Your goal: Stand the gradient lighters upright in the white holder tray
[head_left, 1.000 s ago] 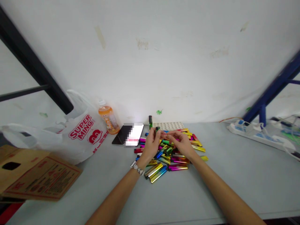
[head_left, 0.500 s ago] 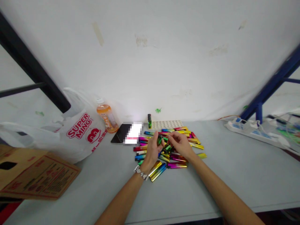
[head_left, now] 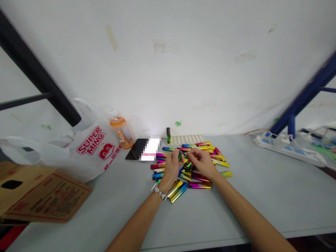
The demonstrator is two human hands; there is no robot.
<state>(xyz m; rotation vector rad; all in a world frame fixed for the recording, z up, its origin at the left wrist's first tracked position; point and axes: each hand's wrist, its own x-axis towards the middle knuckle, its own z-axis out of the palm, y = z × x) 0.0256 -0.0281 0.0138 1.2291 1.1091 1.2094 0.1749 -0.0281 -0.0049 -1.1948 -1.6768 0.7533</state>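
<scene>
My left hand (head_left: 172,167), with a bracelet at its wrist, is closed around a small green lighter (head_left: 180,156) above a pile of lighters. Close by on the right, the thumb and fingers of my right hand (head_left: 202,162) are pinched together near its top; whatever they grip is too small to make out. Shiny metallic lighters (head_left: 200,185) in gold, blue, red and purple lie spread beneath and around both hands. Behind them sits a cream tray with rows of holes (head_left: 189,140). A few green lighters with dark tops (head_left: 168,136) stand upright in a row at its left end.
Left of the pile lies a dark phone or tablet (head_left: 135,150), partly pixelated. An orange drink bottle (head_left: 122,133), a white plastic bag (head_left: 89,157) and a cardboard box (head_left: 52,199) stand farther left. A white power strip (head_left: 287,151) lies at right by a blue post (head_left: 312,91).
The fingers of my left hand have shifted and curled more over the green lighter. My right hand stays almost in place, still pinched. The whole view has moved slightly.
</scene>
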